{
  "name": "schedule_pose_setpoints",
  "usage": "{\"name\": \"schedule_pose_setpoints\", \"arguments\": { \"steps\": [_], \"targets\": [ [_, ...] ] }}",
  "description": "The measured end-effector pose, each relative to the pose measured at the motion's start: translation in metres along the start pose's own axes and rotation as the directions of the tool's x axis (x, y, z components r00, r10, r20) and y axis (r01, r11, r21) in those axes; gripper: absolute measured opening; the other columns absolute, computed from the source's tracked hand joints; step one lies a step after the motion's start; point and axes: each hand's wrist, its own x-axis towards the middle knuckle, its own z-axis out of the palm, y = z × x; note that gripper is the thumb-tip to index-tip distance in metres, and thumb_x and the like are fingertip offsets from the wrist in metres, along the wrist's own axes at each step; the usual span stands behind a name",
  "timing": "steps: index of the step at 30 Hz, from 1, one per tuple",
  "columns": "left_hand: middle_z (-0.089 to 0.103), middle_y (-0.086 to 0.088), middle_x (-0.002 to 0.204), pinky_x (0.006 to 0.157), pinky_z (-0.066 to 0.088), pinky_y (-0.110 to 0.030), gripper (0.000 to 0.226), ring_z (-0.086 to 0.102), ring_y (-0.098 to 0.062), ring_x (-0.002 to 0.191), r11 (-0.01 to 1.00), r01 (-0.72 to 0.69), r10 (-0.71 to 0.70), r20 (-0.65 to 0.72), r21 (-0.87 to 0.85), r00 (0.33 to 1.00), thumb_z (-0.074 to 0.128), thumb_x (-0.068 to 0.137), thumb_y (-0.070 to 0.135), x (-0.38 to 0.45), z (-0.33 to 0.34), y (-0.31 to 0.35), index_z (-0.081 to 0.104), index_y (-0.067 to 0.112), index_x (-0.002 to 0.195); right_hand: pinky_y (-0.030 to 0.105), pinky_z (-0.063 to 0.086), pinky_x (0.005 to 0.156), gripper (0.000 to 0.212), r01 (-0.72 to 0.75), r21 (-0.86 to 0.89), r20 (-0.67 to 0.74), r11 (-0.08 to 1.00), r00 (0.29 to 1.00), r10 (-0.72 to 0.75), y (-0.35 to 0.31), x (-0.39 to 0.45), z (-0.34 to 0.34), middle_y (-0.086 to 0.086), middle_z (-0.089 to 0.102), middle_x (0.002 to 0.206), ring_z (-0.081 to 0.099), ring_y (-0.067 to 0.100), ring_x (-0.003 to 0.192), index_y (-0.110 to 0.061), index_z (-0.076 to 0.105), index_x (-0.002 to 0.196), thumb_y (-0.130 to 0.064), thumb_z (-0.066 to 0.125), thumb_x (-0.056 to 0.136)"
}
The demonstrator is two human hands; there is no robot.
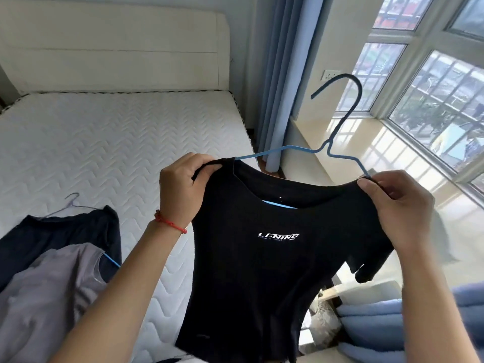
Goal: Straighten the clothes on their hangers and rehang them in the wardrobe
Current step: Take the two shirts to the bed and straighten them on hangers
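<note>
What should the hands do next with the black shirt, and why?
Probably tug the black shirt sideways along the blue hanger until it sits centred. The left hand and right hand each pinch a shoulder, but the neck sags and the hanger's arms show bare above it.

A black T-shirt (pixel 251 258) with white "LI-NING" lettering on the chest hangs in the air on a blue wire hanger (pixel 337 127), its hook tilted toward the window. The collar is stretched wide, baring the hanger's left arm. On the bed lie a dark garment (pixel 52 237) and a grey garment (pixel 52 297), each on a wire hanger.
</note>
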Motion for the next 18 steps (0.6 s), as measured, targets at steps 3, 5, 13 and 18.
{"name": "schedule_pose_setpoints", "arguments": {
  "steps": [3,5,13,18],
  "targets": [
    [0.068,-0.012,0.067,0.057,0.044,-0.021,0.02,0.054,-0.015,0.067,0.998,-0.058,0.059,-0.026,0.021,0.998,0.063,0.084,0.017,-0.013,-0.02,0.011,0.071,0.0,0.079,0.002,0.037,0.061,0.02,0.015,-0.017,-0.028,1.0,0.999,-0.015,-0.012,-0.02,-0.014,-0.031,0.06,0.065,0.051,-0.006,0.062,-0.036,0.06,0.063,-0.026,0.073,0.074],
    [0.067,-0.012,0.065,0.055,0.043,-0.023,0.022,0.052,-0.016,0.065,0.995,-0.093,0.094,-0.048,0.039,0.994,0.062,0.085,0.019,-0.022,-0.036,0.018,0.071,0.0,0.079,0.001,0.036,0.06,0.027,0.044,-0.009,-0.043,0.999,0.998,-0.044,-0.022,-0.035,-0.021,-0.031,0.061,0.065,0.051,-0.008,0.061,-0.04,0.061,0.059,-0.022,0.073,0.075],
    [0.067,-0.01,0.062,0.052,0.041,-0.02,0.024,0.053,-0.013,0.064,0.977,-0.204,0.211,-0.157,0.061,0.965,0.064,0.084,0.021,-0.029,-0.102,0.051,0.072,0.0,0.077,0.002,0.037,0.061,0.007,0.116,0.004,-0.09,0.993,0.989,-0.115,-0.07,-0.067,-0.056,-0.027,0.062,0.067,0.055,-0.009,0.064,-0.038,0.062,0.07,-0.041,0.068,0.071],
    [0.069,-0.01,0.064,0.06,0.038,-0.009,0.025,0.055,-0.012,0.068,0.979,-0.201,0.205,-0.195,0.041,0.959,0.065,0.084,0.022,-0.025,-0.121,0.059,0.072,0.0,0.077,0.005,0.039,0.059,0.019,0.162,0.032,-0.093,0.986,0.983,-0.158,-0.095,-0.07,-0.056,-0.03,0.062,0.065,0.054,-0.009,0.061,-0.047,0.062,0.063,-0.033,0.071,0.073]
  ]
}}
